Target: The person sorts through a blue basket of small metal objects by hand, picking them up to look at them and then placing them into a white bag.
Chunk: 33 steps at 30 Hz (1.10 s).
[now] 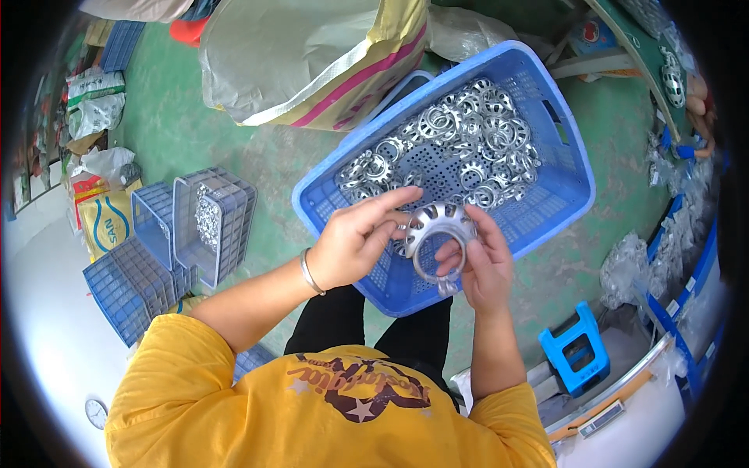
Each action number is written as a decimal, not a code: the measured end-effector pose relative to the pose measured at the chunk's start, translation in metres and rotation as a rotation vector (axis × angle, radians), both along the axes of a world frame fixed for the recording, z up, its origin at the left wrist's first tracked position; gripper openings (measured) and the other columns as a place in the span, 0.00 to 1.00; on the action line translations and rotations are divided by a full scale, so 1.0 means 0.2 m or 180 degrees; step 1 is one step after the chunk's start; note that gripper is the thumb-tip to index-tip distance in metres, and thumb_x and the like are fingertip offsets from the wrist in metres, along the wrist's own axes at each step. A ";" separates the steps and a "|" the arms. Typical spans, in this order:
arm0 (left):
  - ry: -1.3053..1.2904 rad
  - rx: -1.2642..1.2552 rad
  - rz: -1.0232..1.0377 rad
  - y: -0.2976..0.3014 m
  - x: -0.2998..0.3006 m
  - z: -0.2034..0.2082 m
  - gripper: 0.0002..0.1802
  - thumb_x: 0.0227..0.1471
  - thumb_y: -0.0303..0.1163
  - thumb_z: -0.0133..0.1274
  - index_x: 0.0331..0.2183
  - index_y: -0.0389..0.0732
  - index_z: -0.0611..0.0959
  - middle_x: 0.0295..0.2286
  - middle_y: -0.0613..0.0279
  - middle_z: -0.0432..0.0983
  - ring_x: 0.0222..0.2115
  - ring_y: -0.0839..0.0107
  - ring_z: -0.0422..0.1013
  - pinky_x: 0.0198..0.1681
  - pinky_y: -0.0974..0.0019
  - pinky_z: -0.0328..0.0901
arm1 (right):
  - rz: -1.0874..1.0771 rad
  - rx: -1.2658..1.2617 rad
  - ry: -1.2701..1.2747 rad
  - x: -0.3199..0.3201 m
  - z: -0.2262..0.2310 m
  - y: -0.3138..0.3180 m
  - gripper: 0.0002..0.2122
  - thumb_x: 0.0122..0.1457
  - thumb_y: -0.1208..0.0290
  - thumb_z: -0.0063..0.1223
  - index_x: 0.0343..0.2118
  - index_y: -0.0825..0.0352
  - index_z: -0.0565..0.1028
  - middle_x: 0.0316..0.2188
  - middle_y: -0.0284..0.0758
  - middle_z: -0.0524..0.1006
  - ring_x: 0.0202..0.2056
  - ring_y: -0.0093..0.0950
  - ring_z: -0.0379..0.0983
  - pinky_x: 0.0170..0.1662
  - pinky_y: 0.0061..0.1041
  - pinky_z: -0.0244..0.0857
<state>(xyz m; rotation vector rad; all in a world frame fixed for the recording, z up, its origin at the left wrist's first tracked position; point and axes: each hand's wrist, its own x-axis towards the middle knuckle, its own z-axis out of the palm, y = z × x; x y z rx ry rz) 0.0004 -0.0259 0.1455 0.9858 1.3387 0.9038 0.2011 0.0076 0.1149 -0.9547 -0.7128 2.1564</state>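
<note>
Over the near side of a blue plastic basket (573,168), my right hand (490,265) grips a silvery slotted metal ring (441,216), with its thumb and fingers around the right side. A thinner round metal band (422,269) hangs below the slotted part, also at my right fingers. My left hand (355,238) is at the ring's left edge, index finger stretched out and the other fingers curled with the thumb. Small shiny metal shows at those fingertips, too small to make out. Inside the basket lie many similar metal rings (499,132), heaped mostly toward the far and right sides.
A large pale woven sack (281,62) stands beyond the basket. Grey-blue crates (234,226), one with small metal parts, are at the left. A bright blue plastic stool (576,349) is at the lower right. Clear plastic bags (632,269) lie along the right side.
</note>
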 end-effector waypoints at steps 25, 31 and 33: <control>0.2668 -0.0637 -0.0022 0.49 -0.90 -0.29 0.15 0.43 0.24 0.51 0.38 0.38 0.75 0.29 0.55 0.75 0.29 0.67 0.72 0.34 0.70 0.66 | 0.1359 -0.0268 -0.3580 -0.11 -1.63 -0.06 0.10 0.48 0.67 0.52 0.26 0.71 0.73 0.24 0.42 0.75 0.27 0.34 0.72 0.34 0.29 0.64; 0.3088 0.1704 0.0796 0.41 -0.62 -0.15 0.12 0.42 0.18 0.48 0.33 0.35 0.77 0.30 0.57 0.73 0.27 0.71 0.70 0.30 0.73 0.64 | 0.0741 -0.0293 -0.3731 -0.33 -1.67 -0.10 0.16 0.50 0.60 0.53 0.17 0.70 0.73 0.18 0.36 0.74 0.25 0.29 0.73 0.30 0.28 0.64; 0.3302 0.2230 0.0817 0.27 -0.60 -0.11 0.10 0.39 0.16 0.48 0.29 0.35 0.76 0.30 0.58 0.73 0.26 0.71 0.68 0.28 0.73 0.63 | 0.0348 -0.1127 -0.2587 -0.45 -1.45 -0.13 0.14 0.53 0.62 0.48 0.29 0.71 0.71 0.25 0.37 0.73 0.31 0.30 0.73 0.32 0.28 0.65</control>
